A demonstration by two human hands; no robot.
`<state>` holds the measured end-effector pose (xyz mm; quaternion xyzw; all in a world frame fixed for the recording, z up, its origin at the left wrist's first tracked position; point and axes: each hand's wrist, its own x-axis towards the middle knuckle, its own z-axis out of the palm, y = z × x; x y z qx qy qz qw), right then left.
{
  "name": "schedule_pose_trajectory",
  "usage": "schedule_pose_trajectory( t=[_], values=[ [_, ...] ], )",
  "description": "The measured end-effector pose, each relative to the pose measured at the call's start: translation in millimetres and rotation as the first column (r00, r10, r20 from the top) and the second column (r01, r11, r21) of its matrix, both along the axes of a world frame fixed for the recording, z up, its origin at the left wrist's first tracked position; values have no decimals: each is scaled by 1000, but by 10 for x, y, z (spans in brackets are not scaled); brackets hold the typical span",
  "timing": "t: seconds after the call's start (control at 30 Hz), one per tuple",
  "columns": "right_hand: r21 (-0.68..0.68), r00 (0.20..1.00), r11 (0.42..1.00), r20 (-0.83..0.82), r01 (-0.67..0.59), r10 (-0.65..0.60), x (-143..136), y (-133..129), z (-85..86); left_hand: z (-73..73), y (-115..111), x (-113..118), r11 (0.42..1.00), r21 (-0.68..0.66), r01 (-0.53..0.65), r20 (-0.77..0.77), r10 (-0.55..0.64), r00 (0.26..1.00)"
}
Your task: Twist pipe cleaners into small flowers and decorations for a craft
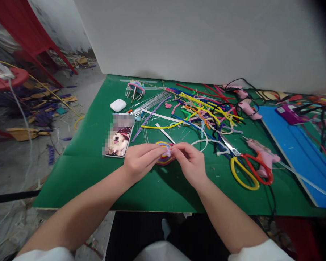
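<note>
Both hands are working close together over the near middle of the green table (pixel 97 185), and the fingertips are almost meeting. The left hand (pixel 139 161) is holding its fingers long and pressed side by side; they are lying across the multicoloured striped disc (pixel 165 161) and reaching a small lilac piece (pixel 167 152). Its thumb is hiding from view, so I cannot tell whether that hand is clamping anything. Over on the right hand (pixel 191 163), thumb and forefinger are pinching together on the lilac piece, with the other fingers curling in behind.

The disc is sitting right beneath the fingertips, between the hands, its striped face turning up towards the camera. Its outline is looking round, but the fingers are covering so much of it that I cannot tell a long axis.

Now the pose: the left forearm (pixel 89 197) is slanting up and inward from the lower left, the right forearm (pixel 228 214) is mirroring it from the lower right, and both wrists are holding low over the table. The phone (pixel 116 145) is lying just beside the left hand; the scissors (pixel 235 152) are resting off to the right of the right hand.
</note>
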<state>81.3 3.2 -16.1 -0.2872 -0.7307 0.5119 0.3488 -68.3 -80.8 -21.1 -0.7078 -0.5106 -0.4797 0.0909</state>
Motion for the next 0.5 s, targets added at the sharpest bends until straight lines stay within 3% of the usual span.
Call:
schedule_pose_trajectory(
  t=[0.1,0.23,0.37,0.5],
  values=[
    [-245,999,969,-17,-41,38,-12,24,3,12,-6,1,999,35,-3,-23,3,1000],
    [-357,993,927,-59,-118,104,-25,42,20,3,5,1,999,33,-13,-18,13,1000],
    [-379,994,919,-46,-109,99,-32,36,21,-25,20,8,999,-47,-27,97,32,995],
    [-264,999,965,52,-3,17,-37,32,13,-20,26,45,942,-332,49,407,97,908]
  ],
)
